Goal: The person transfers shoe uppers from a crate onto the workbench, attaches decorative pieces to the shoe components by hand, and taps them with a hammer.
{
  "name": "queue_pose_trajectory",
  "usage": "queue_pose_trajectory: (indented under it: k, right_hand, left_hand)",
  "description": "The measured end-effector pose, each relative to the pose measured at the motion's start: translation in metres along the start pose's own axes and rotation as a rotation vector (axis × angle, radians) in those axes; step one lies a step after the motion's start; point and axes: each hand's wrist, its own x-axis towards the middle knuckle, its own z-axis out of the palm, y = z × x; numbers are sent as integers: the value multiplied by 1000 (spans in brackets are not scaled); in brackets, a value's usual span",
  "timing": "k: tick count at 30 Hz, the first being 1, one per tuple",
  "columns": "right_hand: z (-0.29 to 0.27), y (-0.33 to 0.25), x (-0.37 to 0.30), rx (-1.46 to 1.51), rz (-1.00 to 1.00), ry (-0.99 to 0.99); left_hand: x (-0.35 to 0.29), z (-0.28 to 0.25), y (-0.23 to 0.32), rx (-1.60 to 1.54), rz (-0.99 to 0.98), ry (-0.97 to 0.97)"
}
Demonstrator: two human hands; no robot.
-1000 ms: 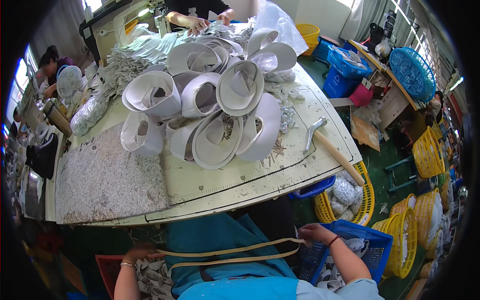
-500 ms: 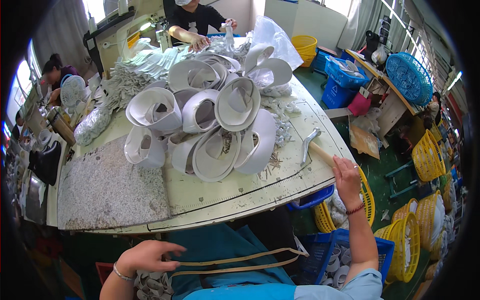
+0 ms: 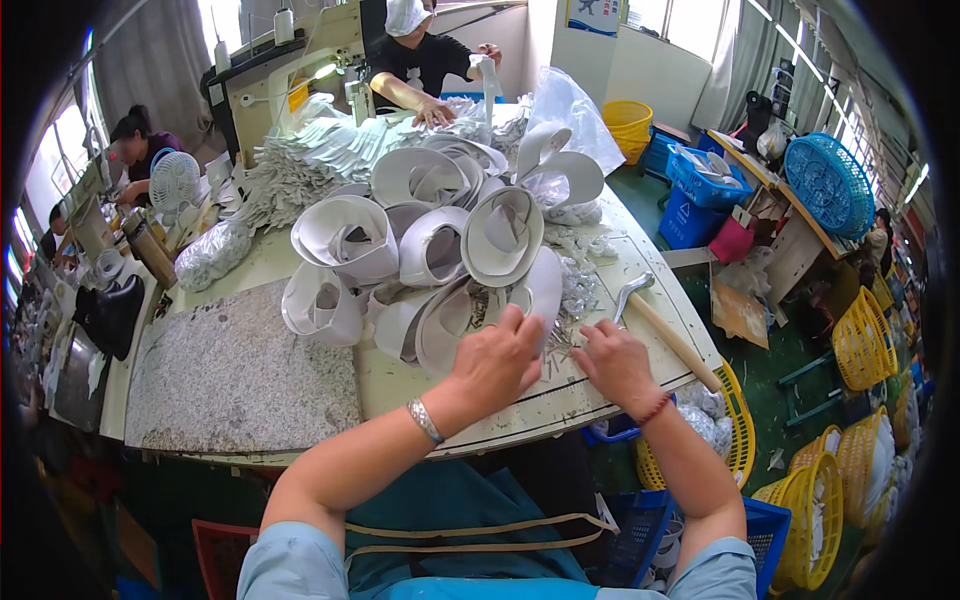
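My left hand (image 3: 497,363) is at the front of a pile of rolled white strips (image 3: 503,237), fingers curled in front of the nearest rolls; whatever they hold is hidden. To its right my right hand (image 3: 618,368) bends its fingers down to the table beside scattered small thin pieces (image 3: 557,350), fingertips together; I cannot make out anything in them. A hammer (image 3: 672,340) with a pale wooden handle and metal head lies just right of that hand, untouched. A speckled stone slab (image 3: 245,378) rests on the table to the left.
Stacked white pieces (image 3: 325,165) and clear plastic bags (image 3: 570,115) cover the far side of the table (image 3: 660,262), where a co-worker (image 3: 425,70) handles a white piece. Yellow baskets (image 3: 742,425) and blue crates (image 3: 765,530) stand on the floor at right.
My right hand has let go of the hammer handle and moved left to the small pieces. My left hand has risen from my lap to the white rolls. The view has shifted slightly.
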Motion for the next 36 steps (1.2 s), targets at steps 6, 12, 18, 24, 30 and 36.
queue_pose_trajectory:
  k: [6,12,18,24,30,36]
  right_hand:
    - [33,8,19,26,74,-53]
    - [31,13,23,234,58,41]
    - [29,10,34,221,103,168]
    - [58,26,41,-62,31,48]
    - [36,24,39,516,163,200]
    - [19,8,21,1483,507,155]
  left_hand:
    - [1,-4,-31,-449,-234,326]
    - [-6,-24,-55,-650,-297,230]
    - [-24,-52,-49,-979,-243,383]
    - [-58,-91,-32,-54,-15,676]
    - [-106,-82,-26,259,-141,219]
    - [-98,-60,-2,-105,-23,324]
